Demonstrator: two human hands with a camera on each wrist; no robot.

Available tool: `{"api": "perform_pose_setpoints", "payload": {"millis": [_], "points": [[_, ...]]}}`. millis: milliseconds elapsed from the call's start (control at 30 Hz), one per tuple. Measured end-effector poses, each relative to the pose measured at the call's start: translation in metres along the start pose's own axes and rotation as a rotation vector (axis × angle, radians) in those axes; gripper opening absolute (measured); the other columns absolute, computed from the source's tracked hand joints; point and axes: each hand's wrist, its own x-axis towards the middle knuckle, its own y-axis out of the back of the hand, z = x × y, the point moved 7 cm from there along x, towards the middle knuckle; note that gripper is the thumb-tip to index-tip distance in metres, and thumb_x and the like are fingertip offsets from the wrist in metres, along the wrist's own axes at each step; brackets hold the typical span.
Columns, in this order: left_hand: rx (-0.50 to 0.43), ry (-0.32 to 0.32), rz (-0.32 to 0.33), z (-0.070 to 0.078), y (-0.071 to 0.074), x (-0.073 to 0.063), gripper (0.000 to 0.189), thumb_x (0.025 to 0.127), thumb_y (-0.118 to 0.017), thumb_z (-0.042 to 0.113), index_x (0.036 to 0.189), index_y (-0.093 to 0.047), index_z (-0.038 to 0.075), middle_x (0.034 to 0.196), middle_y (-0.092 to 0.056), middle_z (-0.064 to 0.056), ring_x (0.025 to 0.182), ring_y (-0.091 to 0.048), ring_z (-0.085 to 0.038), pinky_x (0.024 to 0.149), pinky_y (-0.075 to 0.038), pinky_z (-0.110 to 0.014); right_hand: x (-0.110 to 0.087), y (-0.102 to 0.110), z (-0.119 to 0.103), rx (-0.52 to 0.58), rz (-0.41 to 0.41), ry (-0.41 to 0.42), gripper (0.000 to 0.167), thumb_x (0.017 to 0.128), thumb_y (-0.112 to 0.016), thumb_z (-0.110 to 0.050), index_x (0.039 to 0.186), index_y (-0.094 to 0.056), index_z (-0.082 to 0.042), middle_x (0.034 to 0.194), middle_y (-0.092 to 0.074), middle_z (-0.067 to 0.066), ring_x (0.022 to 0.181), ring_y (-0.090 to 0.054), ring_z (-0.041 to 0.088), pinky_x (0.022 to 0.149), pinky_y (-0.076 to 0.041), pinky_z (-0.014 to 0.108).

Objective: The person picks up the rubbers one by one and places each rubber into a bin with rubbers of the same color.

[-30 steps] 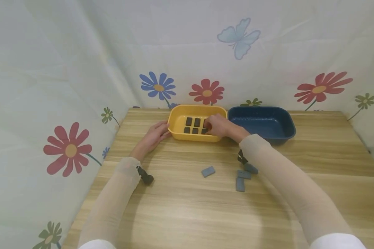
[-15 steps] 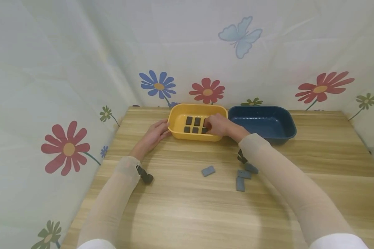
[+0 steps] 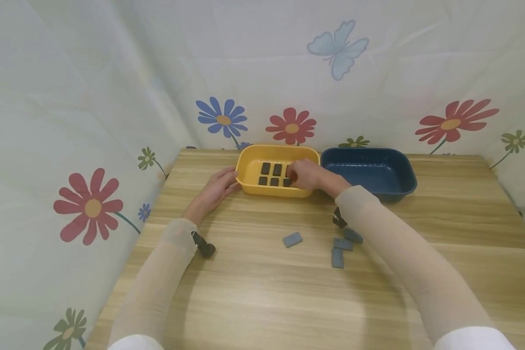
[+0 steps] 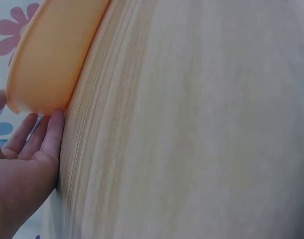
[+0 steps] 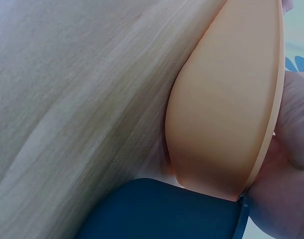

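A yellow plastic basin (image 3: 278, 191) stands near the back of the table, with several dark rectangular tiles (image 3: 265, 168) laid in two rows on its floor. My left hand (image 3: 217, 188) rests at the basin's left end. In the left wrist view, its nearly straight fingers touch the orange-looking basin wall (image 4: 57, 59). My right hand (image 3: 307, 175) reaches over the basin's right end, fingers curled down at a dark tile (image 3: 287, 171) in the back row. The hand partly covers that tile and its own fingertips. In the right wrist view, the basin wall (image 5: 222, 104) hides the fingertips.
A dark blue basin (image 3: 369, 177) stands close against the yellow one's right side, under my right forearm. Several grey tiles lie on the wooden table (image 3: 253, 291): one grey tile (image 3: 292, 239) alone, others (image 3: 338, 258) grouped by the right forearm. A flowered cloth (image 3: 253, 73) hangs behind.
The view has tilted slightly. Both hands keep their places at the yellow basin, and the right fingers have shifted only slightly at the back-row tile.
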Motion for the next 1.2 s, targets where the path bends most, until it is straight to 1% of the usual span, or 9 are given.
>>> {"api": "perform_pose_setpoints", "payload": {"millis": [167, 333, 433, 567, 700, 833, 933, 1033, 1200], "points": [[-0.003, 0.000, -0.009, -0.001, -0.004, 0.004, 0.060, 0.112, -0.056, 0.020, 0.163, -0.033, -0.001, 0.166, -0.038, -0.018, 0.150, -0.045, -0.029, 0.116, -0.050, -0.034, -0.004, 0.003, 0.005, 0.029, 0.027, -0.014, 0.027, 0.092, -0.081, -0.015, 0.115, -0.075, -0.001, 0.100, -0.072, 0.010, 0.096, -0.063, 0.029, 0.090, -0.059, 0.042], [-0.020, 0.004, 0.000, -0.002, -0.006, 0.007, 0.059, 0.112, -0.057, 0.019, 0.162, -0.034, -0.003, 0.166, -0.038, -0.019, 0.149, -0.045, -0.030, 0.115, -0.051, -0.033, -0.012, 0.013, 0.004, 0.090, 0.074, -0.022, 0.032, 0.094, -0.082, -0.021, 0.119, -0.075, -0.001, 0.109, -0.074, 0.014, 0.101, -0.064, 0.030, 0.095, -0.058, 0.045], [-0.018, 0.002, 0.004, -0.002, -0.006, 0.007, 0.059, 0.112, -0.055, 0.019, 0.162, -0.033, -0.003, 0.166, -0.038, -0.020, 0.150, -0.045, -0.030, 0.114, -0.052, -0.033, -0.018, 0.024, -0.003, 0.103, 0.112, 0.022, 0.034, 0.093, -0.083, -0.019, 0.118, -0.075, 0.002, 0.113, -0.075, 0.018, 0.103, -0.067, 0.032, 0.097, -0.059, 0.047], [-0.015, -0.002, 0.014, -0.002, -0.004, 0.007, 0.058, 0.112, -0.055, 0.019, 0.161, -0.033, -0.004, 0.166, -0.038, -0.021, 0.150, -0.045, -0.031, 0.113, -0.053, -0.033, -0.028, 0.035, -0.016, 0.110, 0.149, 0.096, 0.034, 0.092, -0.084, -0.018, 0.117, -0.075, 0.003, 0.112, -0.076, 0.019, 0.104, -0.069, 0.035, 0.097, -0.061, 0.047], [-0.011, -0.004, 0.008, 0.000, -0.003, 0.006, 0.059, 0.112, -0.054, 0.018, 0.162, -0.032, -0.005, 0.166, -0.037, -0.021, 0.150, -0.045, -0.031, 0.113, -0.053, -0.033, -0.037, 0.037, -0.028, 0.131, 0.143, 0.109, 0.034, 0.093, -0.083, -0.017, 0.119, -0.075, 0.003, 0.113, -0.074, 0.017, 0.107, -0.069, 0.036, 0.097, -0.061, 0.046], [-0.002, -0.005, 0.003, 0.002, -0.003, 0.004, 0.061, 0.113, -0.055, 0.019, 0.163, -0.030, -0.004, 0.166, -0.037, -0.022, 0.150, -0.044, -0.032, 0.115, -0.051, -0.034, -0.047, 0.036, -0.038, 0.136, 0.131, 0.122, 0.036, 0.094, -0.082, -0.018, 0.122, -0.074, 0.002, 0.116, -0.074, 0.015, 0.108, -0.067, 0.032, 0.099, -0.060, 0.045], [0.001, 0.000, 0.009, 0.003, -0.002, 0.003, 0.061, 0.112, -0.055, 0.019, 0.163, -0.029, -0.004, 0.166, -0.037, -0.022, 0.150, -0.044, -0.032, 0.116, -0.050, -0.035, -0.053, 0.036, -0.044, 0.137, 0.122, 0.139, 0.035, 0.095, -0.082, -0.020, 0.123, -0.074, 0.000, 0.115, -0.073, 0.012, 0.107, -0.065, 0.029, 0.099, -0.059, 0.043], [0.000, 0.008, 0.007, 0.003, -0.001, 0.001, 0.063, 0.112, -0.055, 0.020, 0.164, -0.028, -0.004, 0.167, -0.035, -0.022, 0.151, -0.043, -0.031, 0.117, -0.049, -0.036, -0.061, 0.035, -0.048, 0.143, 0.109, 0.133, 0.032, 0.096, -0.080, -0.022, 0.122, -0.075, -0.005, 0.114, -0.072, 0.008, 0.108, -0.064, 0.027, 0.098, -0.059, 0.041], [0.001, 0.020, -0.008, 0.001, -0.001, 0.001, 0.065, 0.113, -0.055, 0.022, 0.165, -0.026, -0.002, 0.169, -0.032, -0.020, 0.152, -0.041, -0.031, 0.119, -0.047, -0.037, -0.076, 0.033, -0.052, 0.150, 0.111, 0.145, 0.032, 0.097, -0.080, -0.022, 0.124, -0.075, -0.006, 0.119, -0.071, 0.011, 0.110, -0.065, 0.028, 0.098, -0.059, 0.040]]}}
